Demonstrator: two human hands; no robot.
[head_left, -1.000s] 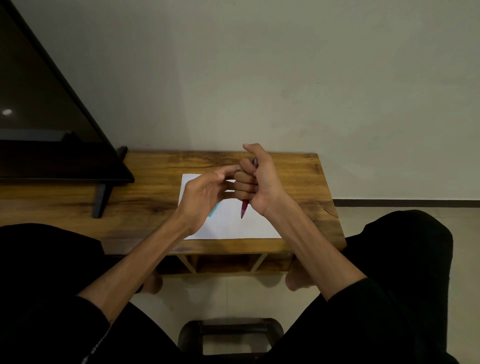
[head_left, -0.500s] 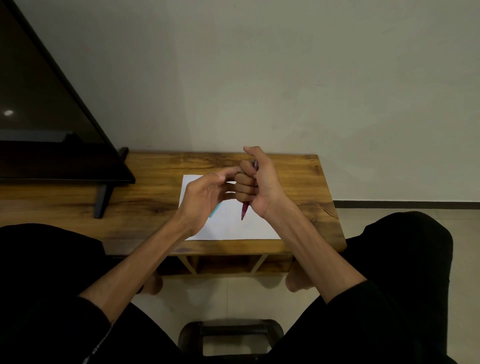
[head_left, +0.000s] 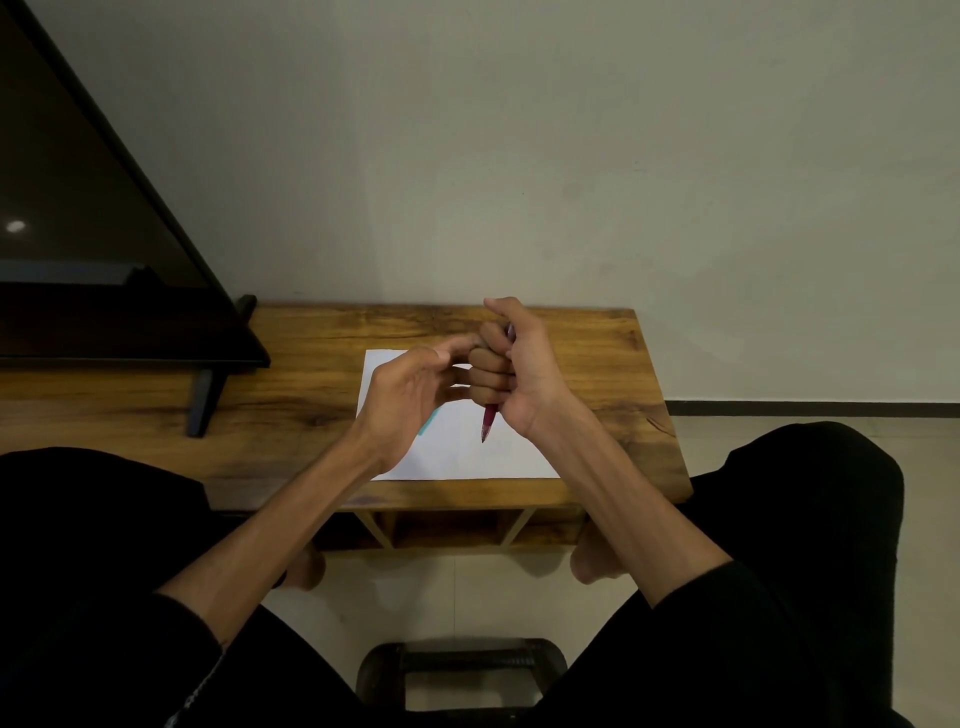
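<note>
My right hand (head_left: 511, 369) is closed in a fist around a red pen (head_left: 488, 422), tip pointing down over a white sheet of paper (head_left: 467, 457) on the wooden table (head_left: 311, 395). My left hand (head_left: 410, 389) hovers just left of it, its fingers reaching toward and touching the right fist's knuckles. A teal object (head_left: 428, 423), thin and pen-like, lies on the paper, mostly hidden under my left hand.
A flat dark television (head_left: 78, 249) on a black stand (head_left: 205, 402) occupies the table's left part. A pale wall rises behind the table. My knees in black trousers flank the table, and a black stool (head_left: 462, 670) sits on the floor below.
Both hands have stayed nearly still; my left fingers have shifted slightly against the right fist.
</note>
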